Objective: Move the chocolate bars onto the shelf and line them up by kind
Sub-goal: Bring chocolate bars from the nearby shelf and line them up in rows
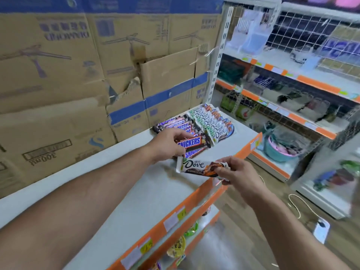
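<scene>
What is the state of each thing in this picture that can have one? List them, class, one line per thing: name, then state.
Left hand: closed on a Snickers bar.
Snickers bar: held just above the near end of its row.
Snickers row: lying flat, overlapping, on the shelf.
Right hand: pinching one end of a Dove bar.
Dove bar: held above the shelf's front edge, not yet in its row.
Dove row: lying flat, overlapping, right of the Snickers.
Shelf: mostly bare near the person.

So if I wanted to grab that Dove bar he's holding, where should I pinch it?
Probably the free white end of the Dove bar, coming from the left. The right hand already pinches its right, orange end, so only the left end sticks out clear above the shelf. It is flat and thin, so pinch top and bottom faces. The left hand is busy with a Snickers bar.
</scene>
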